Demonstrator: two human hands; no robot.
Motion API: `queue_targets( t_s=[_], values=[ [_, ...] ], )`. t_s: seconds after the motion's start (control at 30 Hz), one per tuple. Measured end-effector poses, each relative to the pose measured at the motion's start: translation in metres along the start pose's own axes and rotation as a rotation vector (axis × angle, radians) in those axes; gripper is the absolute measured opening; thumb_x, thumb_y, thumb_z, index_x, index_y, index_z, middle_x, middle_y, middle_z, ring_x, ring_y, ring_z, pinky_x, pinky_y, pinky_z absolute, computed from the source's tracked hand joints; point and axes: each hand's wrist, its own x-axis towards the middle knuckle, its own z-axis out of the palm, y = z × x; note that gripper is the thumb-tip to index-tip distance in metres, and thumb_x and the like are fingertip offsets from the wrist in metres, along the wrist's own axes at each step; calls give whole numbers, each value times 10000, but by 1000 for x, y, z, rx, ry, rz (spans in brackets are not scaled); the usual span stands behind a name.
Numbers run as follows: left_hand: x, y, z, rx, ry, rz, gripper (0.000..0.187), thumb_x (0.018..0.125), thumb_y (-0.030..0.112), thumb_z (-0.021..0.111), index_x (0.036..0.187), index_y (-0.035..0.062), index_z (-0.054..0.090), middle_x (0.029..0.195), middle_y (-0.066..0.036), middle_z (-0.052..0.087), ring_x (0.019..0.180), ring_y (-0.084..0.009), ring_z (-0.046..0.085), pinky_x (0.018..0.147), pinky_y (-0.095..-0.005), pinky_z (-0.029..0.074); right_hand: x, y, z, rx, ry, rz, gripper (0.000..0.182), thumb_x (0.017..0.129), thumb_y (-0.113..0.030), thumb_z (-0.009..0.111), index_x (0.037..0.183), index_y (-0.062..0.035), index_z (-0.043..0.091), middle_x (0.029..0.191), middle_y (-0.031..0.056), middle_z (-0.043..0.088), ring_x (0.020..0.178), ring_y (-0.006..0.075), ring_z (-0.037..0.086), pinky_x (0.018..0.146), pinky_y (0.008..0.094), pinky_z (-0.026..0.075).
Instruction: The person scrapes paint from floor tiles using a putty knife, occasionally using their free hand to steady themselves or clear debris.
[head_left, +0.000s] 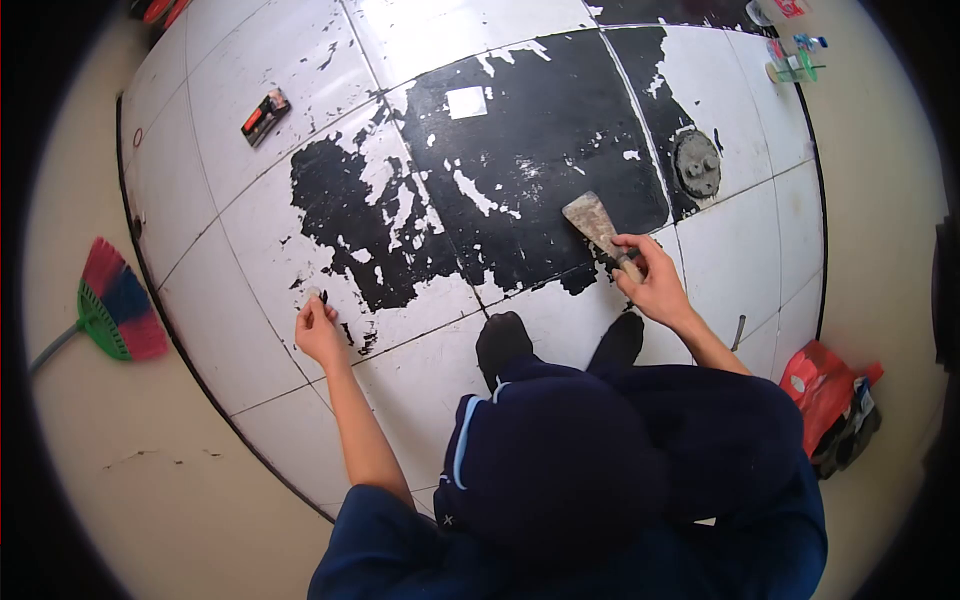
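Note:
My right hand point(653, 284) is closed round the handle of a putty knife point(592, 220), whose worn, stained blade points up and left over the black area. My left hand point(318, 332) is pinched at the fingertips on a small pale flake point(314, 292), with a dark bit beside it; its exact kind is hard to make out. Below and between both hands lies a tiled floor with a white surface point(265, 250) broken by a large, ragged black patch point(520, 150). Dark scraps point(366, 340) lie just right of my left hand.
A small box point(265, 118) lies at upper left, a white square point(466, 102) on the black patch. A round grey lump point(697, 164) sits at right. Bottles point(797, 62) stand at the upper right edge, a red bag point(822, 392) at lower right, a broom point(112, 308) at left.

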Motion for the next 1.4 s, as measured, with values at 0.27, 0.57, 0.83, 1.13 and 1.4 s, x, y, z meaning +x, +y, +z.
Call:
queue_targets(
  t_s=[0.27,0.57,0.83,1.13,1.4],
  values=[
    [14,2,2,75,51,-56,311,972,270,723,897,-26,665,766,-36,629,643,-93,573,562,-226,483,33,-45,5,-19,-91,-76,458,829,-65,688,1280,-41,613,1124,134,627,872,275,640,794,374,524],
    [-59,2,20,-192,-149,-81,329,1054,337,554,1119,21,619,858,-64,634,612,-109,586,510,-223,436,88,-56,10,-398,-338,-412,363,872,-88,652,1228,-20,673,1185,153,682,950,357,686,847,408,553],
    [-198,-2,63,83,-1174,-424,231,1004,189,595,1173,39,642,813,-32,667,496,-68,570,428,-207,397,121,-92,18,-609,-397,-472,274,814,-126,669,1060,-40,755,993,124,713,857,352,697,769,448,569],
    [-216,-32,72,259,-808,291,151,887,-1,645,1033,8,683,714,-18,624,485,-39,500,467,-222,394,123,-107,21,-693,-394,-430,196,801,-123,671,956,-41,759,905,127,702,801,367,699,726,472,569],
    [-220,-36,75,248,-724,330,167,855,-27,662,1017,7,683,684,-9,595,483,-37,455,481,-220,385,111,-91,32,-609,-340,-422,231,854,-143,679,1051,-53,759,944,106,709,781,364,693,709,460,567]
  ],
)
